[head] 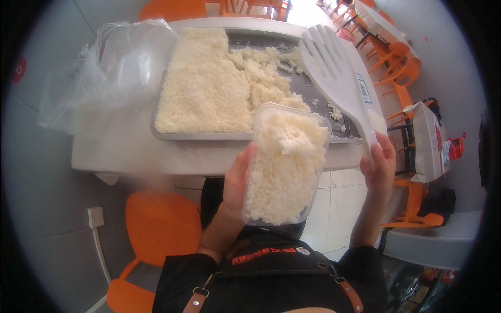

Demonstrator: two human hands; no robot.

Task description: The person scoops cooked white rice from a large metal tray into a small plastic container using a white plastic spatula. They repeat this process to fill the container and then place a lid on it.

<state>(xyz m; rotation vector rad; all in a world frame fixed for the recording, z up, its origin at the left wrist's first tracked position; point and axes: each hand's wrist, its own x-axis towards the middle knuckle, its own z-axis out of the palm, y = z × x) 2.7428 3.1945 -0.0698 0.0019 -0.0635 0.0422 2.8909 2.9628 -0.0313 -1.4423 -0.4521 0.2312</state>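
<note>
My left hand (236, 184) holds a clear plastic container (250, 207) from its left side, in front of the table's near edge. Cooked white rice (283, 176) fills it, with a small mound toward the far end. In my right hand (379, 160) is the handle of a white slotted plastic rice spatula (332, 74), its broad head raised over the right side of a metal tray (203, 136). A flat slab of rice (203, 94) covers the tray's left part; loose, broken rice (270, 78) lies in the middle, and scattered clumps lie farther right.
The tray stands on a table with a whitish cover (117, 156). A clear plastic bag (133, 58) with plastic containers inside lies left of the tray. An orange chair (162, 227) stands near at left, close to a wall socket (96, 217). More tables and orange chairs (403, 74) are at right.
</note>
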